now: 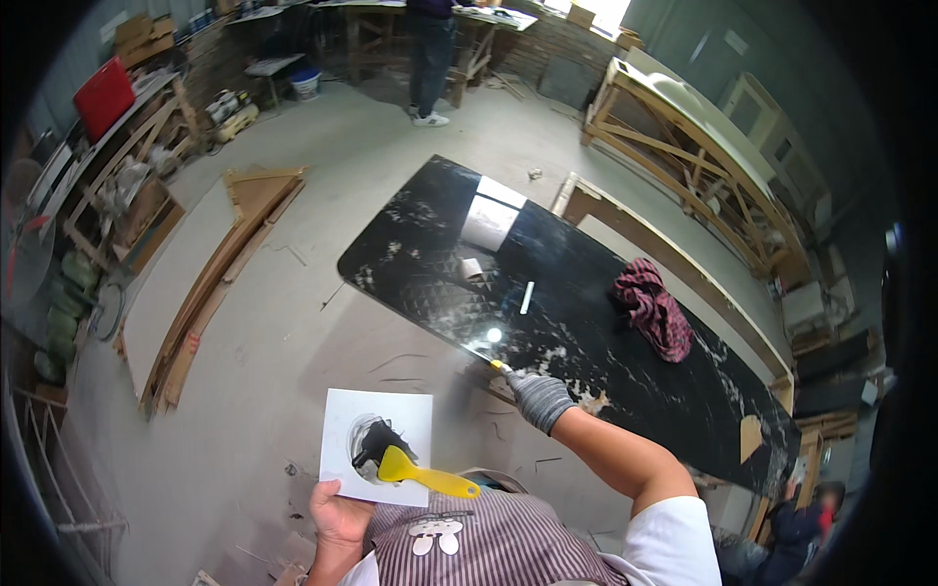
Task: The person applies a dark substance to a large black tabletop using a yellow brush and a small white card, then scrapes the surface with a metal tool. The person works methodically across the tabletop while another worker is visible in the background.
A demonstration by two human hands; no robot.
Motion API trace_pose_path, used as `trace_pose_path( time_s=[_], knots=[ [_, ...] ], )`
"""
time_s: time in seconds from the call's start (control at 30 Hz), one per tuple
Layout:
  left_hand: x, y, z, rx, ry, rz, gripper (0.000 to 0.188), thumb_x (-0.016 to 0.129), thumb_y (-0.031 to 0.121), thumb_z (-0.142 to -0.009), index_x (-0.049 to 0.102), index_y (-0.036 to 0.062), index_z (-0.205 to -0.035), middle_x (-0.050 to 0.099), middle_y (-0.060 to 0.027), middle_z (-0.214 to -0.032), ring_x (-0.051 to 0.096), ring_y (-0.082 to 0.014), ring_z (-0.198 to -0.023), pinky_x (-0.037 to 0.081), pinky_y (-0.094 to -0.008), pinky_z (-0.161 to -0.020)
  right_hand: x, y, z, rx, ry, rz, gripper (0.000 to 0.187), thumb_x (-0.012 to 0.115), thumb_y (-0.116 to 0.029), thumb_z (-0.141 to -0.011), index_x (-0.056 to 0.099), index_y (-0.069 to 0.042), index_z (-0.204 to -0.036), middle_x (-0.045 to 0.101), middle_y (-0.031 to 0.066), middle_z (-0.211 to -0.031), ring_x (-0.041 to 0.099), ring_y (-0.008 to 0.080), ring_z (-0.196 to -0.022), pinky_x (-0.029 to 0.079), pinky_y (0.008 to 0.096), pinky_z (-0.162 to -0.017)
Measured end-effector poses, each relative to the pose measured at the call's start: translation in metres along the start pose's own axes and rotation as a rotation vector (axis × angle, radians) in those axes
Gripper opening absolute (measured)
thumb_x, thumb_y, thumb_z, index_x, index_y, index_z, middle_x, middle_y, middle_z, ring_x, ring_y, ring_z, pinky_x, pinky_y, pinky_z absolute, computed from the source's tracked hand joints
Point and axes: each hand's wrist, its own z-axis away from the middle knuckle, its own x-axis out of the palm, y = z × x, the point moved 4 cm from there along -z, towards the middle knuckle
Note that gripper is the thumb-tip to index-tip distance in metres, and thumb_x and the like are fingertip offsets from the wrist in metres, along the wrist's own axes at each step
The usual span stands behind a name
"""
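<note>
My left hand (342, 513), bare, grips the lower left corner of a white square board (337, 430). A smear of black paste (369, 441) lies on the board, and a yellow plastic scraper (430, 477) rests across it with its blade in the paste. My right hand (540, 398), in a grey knitted glove, is closed on a thin-bladed tool (499, 366) with a yellow handle. Its blade reaches the near long edge of a glossy black slab with white veining (576, 283); blade contact is too small to tell.
On the slab lie a red-and-black cloth (653, 308), a white stick (528, 297), a small whitish piece (472, 269) and a tan piece (750, 438). Curved wooden pieces (210, 283) lie left. A person (430, 59) stands at the back; another person (801, 532) is low right.
</note>
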Motion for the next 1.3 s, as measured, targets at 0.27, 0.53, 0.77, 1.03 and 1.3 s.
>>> trace_pose_path(
  time_s=[0.27,0.53,0.77,1.03,1.3],
  knots=[
    [0.025,-0.027,-0.018,-0.128,-0.026,-0.076,0.082,0.059,0.018,-0.069,0.039,0.0018,-0.147,0.054,-0.0179,-0.139,0.054,-0.0344,-0.126,0.042,-0.0501,-0.111,0.040,0.053,0.069,0.095,0.080,-0.022,0.066,0.046,-0.004,-0.091,0.033,-0.021,-0.154,0.068,0.0203,-0.086,0.069,0.0349,-0.074,0.053,0.0492,-0.059],
    [0.087,-0.070,-0.022,-0.221,-0.134,-0.160,0.086,0.060,0.019,-0.067,0.037,0.0011,-0.148,0.050,-0.0182,-0.143,0.049,-0.0353,-0.132,0.039,-0.0490,-0.113,0.046,0.091,0.144,0.244,-0.026,-0.070,0.063,0.049,-0.006,-0.092,0.038,-0.027,-0.151,0.066,0.0190,-0.087,0.069,0.0344,-0.074,0.055,0.0472,-0.058],
    [0.080,-0.103,-0.023,-0.265,-0.085,-0.164,0.082,0.060,0.016,-0.068,0.040,0.0007,-0.146,0.055,-0.0181,-0.138,0.054,-0.0347,-0.127,0.041,-0.0498,-0.111,0.072,0.135,0.201,0.331,-0.067,-0.039,0.070,0.050,-0.005,-0.092,0.033,-0.033,-0.154,0.064,0.0158,-0.089,0.069,0.0313,-0.073,0.056,0.0432,-0.058],
    [0.095,-0.142,-0.012,-0.297,-0.112,-0.189,0.079,0.060,0.014,-0.069,0.042,0.0010,-0.145,0.057,-0.0167,-0.137,0.056,-0.0339,-0.125,0.043,-0.0490,-0.110,0.107,0.187,0.261,0.394,-0.082,-0.039,0.066,0.048,-0.006,-0.095,0.034,-0.034,-0.153,0.063,0.0167,-0.089,0.068,0.0307,-0.073,0.057,0.0426,-0.060],
    [0.104,-0.175,0.003,-0.276,-0.131,-0.235,0.080,0.060,0.015,-0.069,0.041,-0.0001,-0.145,0.055,-0.0177,-0.139,0.054,-0.0344,-0.127,0.041,-0.0485,-0.112,0.135,0.231,0.315,0.425,-0.048,-0.022,0.071,0.050,-0.006,-0.092,0.033,-0.036,-0.154,0.062,0.0177,-0.088,0.066,0.0305,-0.070,0.055,0.0418,-0.056]
  ],
)
